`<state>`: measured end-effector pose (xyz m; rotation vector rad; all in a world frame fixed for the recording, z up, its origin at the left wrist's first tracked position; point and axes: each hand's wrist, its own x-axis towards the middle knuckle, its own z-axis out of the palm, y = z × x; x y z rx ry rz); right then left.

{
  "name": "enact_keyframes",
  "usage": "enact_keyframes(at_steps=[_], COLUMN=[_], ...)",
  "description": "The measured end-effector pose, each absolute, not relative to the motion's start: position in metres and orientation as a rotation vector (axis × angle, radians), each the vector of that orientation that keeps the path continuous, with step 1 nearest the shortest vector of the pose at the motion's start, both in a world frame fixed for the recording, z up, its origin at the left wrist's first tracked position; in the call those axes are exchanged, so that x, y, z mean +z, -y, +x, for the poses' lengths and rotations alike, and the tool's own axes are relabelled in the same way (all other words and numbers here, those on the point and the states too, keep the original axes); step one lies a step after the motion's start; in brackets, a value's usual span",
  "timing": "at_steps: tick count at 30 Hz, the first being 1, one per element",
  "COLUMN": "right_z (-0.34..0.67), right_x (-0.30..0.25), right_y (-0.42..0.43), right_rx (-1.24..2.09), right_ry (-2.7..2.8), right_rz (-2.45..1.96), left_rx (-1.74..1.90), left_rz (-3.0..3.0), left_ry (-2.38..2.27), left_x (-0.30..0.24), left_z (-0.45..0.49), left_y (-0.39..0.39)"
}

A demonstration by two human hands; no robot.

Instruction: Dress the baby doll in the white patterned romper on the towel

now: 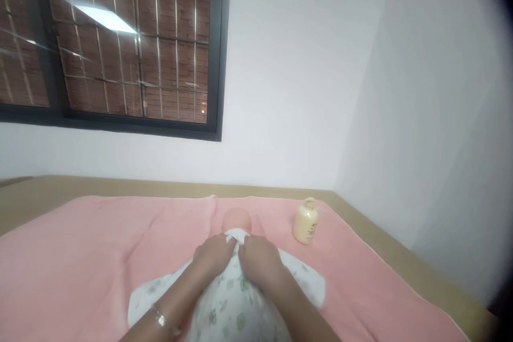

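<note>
A baby doll lies on the pink cloth, its bald head [236,219] pointing away from me. It wears a white baby garment [240,299] with a small green and grey print, the sleeves spread to both sides. My left hand [215,254] is closed on the garment at the neck, just below the head. Beside it, my right hand [260,259] grips the other side of the same neckline. Both hands hide much of the doll's upper chest, and the face cannot be made out.
A pale yellow pump bottle [306,223] stands upright right of the doll. The pink cloth [88,256] covers most of a tan surface [401,256], which meets a white wall [296,75]. A dark-framed window [219,64] with bars is at the upper left.
</note>
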<state>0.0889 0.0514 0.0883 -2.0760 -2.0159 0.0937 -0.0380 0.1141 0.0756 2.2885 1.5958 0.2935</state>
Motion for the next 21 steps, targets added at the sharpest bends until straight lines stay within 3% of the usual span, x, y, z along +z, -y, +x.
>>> enact_keyframes(at_steps=[10, 21], right_z=[0.111, 0.112], right_x=[0.056, 0.049], right_y=[-0.086, -0.088], right_rx=[0.314, 0.281], right_ry=[1.718, 1.637], right_rz=[-2.139, -2.154], left_rx=[0.476, 0.505], left_rz=[2.289, 2.298], left_ry=[-1.658, -1.677], left_x=[0.054, 0.051], left_z=[-0.032, -0.032], left_y=[-0.123, -0.124])
